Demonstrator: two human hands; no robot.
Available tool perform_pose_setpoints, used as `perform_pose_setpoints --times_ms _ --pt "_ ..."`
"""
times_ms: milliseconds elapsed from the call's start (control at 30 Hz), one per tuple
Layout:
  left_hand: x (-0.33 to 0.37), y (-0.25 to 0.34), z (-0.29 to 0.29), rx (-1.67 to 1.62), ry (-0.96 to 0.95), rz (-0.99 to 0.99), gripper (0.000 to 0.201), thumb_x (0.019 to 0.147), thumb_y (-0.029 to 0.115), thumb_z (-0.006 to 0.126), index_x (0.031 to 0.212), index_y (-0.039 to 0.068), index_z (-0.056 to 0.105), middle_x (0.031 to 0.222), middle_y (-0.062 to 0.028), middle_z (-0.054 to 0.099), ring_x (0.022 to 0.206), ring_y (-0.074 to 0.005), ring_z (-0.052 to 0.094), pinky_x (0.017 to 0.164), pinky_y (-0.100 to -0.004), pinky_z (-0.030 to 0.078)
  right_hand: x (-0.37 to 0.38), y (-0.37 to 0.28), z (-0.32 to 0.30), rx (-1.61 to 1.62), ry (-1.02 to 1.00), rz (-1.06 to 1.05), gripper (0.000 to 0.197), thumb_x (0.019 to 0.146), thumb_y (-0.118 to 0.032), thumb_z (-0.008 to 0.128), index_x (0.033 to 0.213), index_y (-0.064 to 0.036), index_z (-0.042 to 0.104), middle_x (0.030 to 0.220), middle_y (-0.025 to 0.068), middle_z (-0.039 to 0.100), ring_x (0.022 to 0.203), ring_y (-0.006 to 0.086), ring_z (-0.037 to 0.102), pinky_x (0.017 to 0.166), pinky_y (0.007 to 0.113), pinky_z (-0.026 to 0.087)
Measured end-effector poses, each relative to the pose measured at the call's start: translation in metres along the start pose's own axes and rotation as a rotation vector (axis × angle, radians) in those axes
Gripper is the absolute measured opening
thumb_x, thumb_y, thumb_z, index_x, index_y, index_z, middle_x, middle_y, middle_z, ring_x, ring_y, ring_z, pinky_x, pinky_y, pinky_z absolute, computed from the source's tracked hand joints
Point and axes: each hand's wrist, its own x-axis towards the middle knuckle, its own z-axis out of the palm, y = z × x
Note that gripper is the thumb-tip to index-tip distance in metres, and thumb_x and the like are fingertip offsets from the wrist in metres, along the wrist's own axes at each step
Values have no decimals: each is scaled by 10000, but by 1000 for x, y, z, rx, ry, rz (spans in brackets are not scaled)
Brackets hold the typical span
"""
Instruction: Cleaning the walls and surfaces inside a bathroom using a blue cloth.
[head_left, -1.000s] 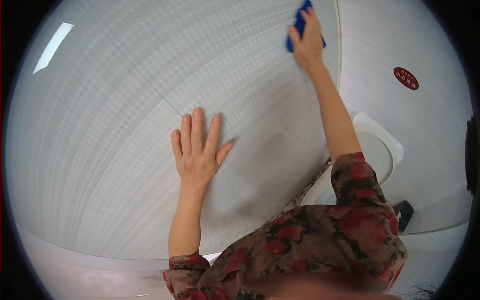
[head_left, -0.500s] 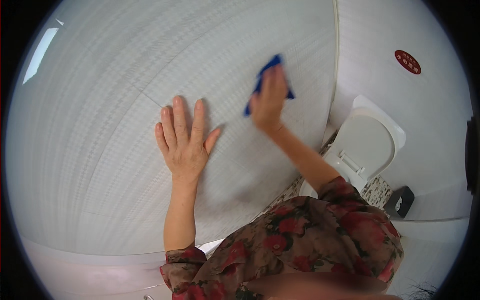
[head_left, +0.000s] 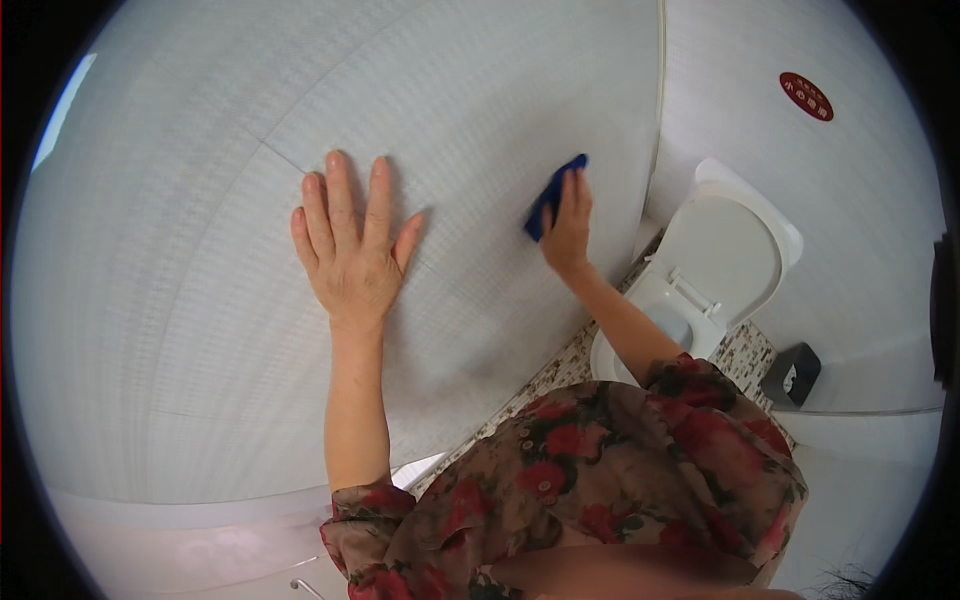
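My left hand [head_left: 352, 255] lies flat on the pale tiled wall [head_left: 240, 310], its fingers spread and nothing held. Further right, my right hand [head_left: 569, 230] presses a folded blue cloth [head_left: 548, 205] against the same wall. Its fingers lie over the cloth's right part, so some of the cloth is hidden under them. A faint shadow surrounds both hands on the wall surface.
To the right stands a white toilet [head_left: 725, 245] with its lid raised, close to my right forearm. A dark grey bin [head_left: 792, 376] sits on the mosaic floor [head_left: 745, 350]. A red oval sign [head_left: 806, 96] is on the adjoining wall.
My right hand and the blue cloth have moved down the wall and slightly right. The left hand stays flat on the wall; the whole view has shifted a little.
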Motion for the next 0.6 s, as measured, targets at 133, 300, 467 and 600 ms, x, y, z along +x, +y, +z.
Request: perform_pose_setpoints --times_ms 133,300,467,600 --pt "2 2 2 19 -5 -9 582 886 574 552 1371 254 539 1507 -74 395 1412 -272 312 1131 -441 261 5 -3 7 -51 -18 266 641 824 -65 615 1386 105 357 1413 333 342 1233 488 399 1068 502 327" --pt "0 -1 -2 25 -35 -10 584 892 579 544 1377 254 532 1515 -74 381 1420 -270 297 1135 -439 248 -17 -115 -16 125 -119 -265 527 746 -79 673 1251 27 567 1329 306 452 1222 437 472 1020 498 402" --pt "-1 -2 2 8 -1 1 563 908 558 536 1378 246 533 1515 -84 379 1414 -279 305 1123 -453 257 -27 -58 2 -15 -71 -255 561 768 -90 643 1306 8 514 1397 284 401 1271 428 426 1067 484 366" --pt "7 4 -3 5 -18 21 555 915 533 543 1376 225 535 1520 -105 365 1408 -295 315 1112 -469 268 14 17 11 -56 12 248 687 770 -56 632 1404 30 379 1436 311 344 1307 459 364 1098 484 322"
